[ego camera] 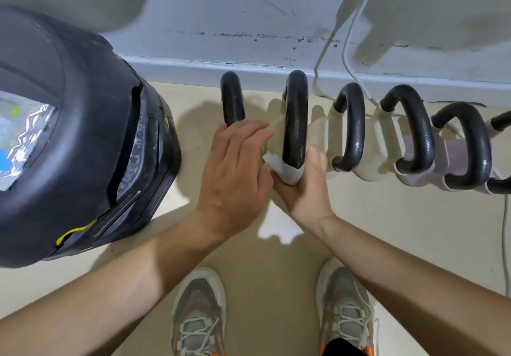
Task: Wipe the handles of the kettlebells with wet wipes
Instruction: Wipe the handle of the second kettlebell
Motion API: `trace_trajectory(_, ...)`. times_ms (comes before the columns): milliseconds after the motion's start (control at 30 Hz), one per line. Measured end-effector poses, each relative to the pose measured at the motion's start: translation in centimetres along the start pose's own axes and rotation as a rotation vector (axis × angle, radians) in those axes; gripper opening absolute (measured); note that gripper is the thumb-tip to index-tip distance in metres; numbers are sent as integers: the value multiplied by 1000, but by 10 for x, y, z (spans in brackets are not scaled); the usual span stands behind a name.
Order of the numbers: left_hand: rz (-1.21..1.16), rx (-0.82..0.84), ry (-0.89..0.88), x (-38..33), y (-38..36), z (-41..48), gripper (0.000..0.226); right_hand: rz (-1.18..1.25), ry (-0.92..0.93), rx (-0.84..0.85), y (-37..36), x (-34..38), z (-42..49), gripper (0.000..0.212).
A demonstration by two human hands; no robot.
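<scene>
Black handles point(296, 117), cream kettlebells point(320, 137), white wipe point(289, 173).

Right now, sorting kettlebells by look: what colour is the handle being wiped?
Black, seen in the head view: curved metal handle.

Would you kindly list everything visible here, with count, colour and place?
kettlebells: at least five, black handles, pale bodies, rowed along the wall
wet wipe: one, white, wrapped round the near end of the second handle
bin-like container: one, black, far left
cables: two, white, on the wall
floor: beige
shoes: two, grey
left hand: open, beside the wipe
right hand: gripping the wipe
</scene>
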State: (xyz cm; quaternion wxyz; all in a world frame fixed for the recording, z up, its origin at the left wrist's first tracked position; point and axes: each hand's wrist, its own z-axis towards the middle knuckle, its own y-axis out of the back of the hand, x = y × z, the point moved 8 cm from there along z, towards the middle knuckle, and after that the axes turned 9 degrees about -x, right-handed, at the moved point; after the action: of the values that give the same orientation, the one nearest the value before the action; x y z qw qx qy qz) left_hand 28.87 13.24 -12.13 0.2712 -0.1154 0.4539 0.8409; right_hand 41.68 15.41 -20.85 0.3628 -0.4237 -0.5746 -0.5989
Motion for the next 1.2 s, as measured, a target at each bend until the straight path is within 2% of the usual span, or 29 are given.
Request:
trace_trajectory(67, -117, -89, 26, -8, 11, -8, 50, 290, -291, -60, -12, -9, -7, 39)
trace_trajectory(100, -177, -111, 49, -12, 15, -13, 49, 357, -396, -61, -15, -10, -7, 35)
trace_trajectory(233, -281, -108, 159, -19, 16, -27, 49, 470, -663, 94, -14, -2, 12, 31)
trace_trajectory(300, -302, -107, 201, -16, 15, -30, 46, 544, -718, 126, -17, 1, 18, 21)
trace_trajectory(367, -312, -135, 266, -13, 15, -34, 44, 503, -668, 96, -21, 2, 14, 14)
trace_trajectory(433, -331, -170, 403, -10, 15, -42, 39, 291, -459, -3, -14, -1, 11, 29)
trace_trajectory(500, -383, -157, 654, -9, 9, -54, 33, 102, -243, -51, -6, -4, 4, 24)
trace_trajectory(567, -451, -64, 930, -9, -7, -70, 29, -22, -69, 16, -6, -8, -1, 32)
trace_trajectory(633, -491, 53, 1100, -10, -23, -82, 34, -132, -33, 59, -6, -17, -1, 23)
trace_trajectory(700, -505, 118, 1132, -12, -32, -84, 45, -216, -55, 70, -4, -24, -1, 21)
trace_trajectory(767, -505, 132, 1093, -16, -37, -81, 49, -235, -53, 96, 0, -23, -1, 37)
trace_trajectory(867, -494, 166, 1092, -25, -44, -83, 48, -203, -102, 266, 2, -21, -15, 55)
trace_trajectory(967, -536, 198, 1104, -36, -52, -87, 62, -194, -166, 361, 14, -27, -37, 87)
trace_trajectory(1000, -542, 209, 1095, -40, -55, -88, 68, -186, -165, 382, 18, -28, -46, 91)
trace_trajectory(1100, -565, 218, 1088, -50, -63, -88, 80, -182, -111, 391, 26, -35, -64, 89)
trace_trajectory(1200, -557, 203, 1081, -46, -66, -84, 77, -156, -99, 337, 33, -39, -65, 79)
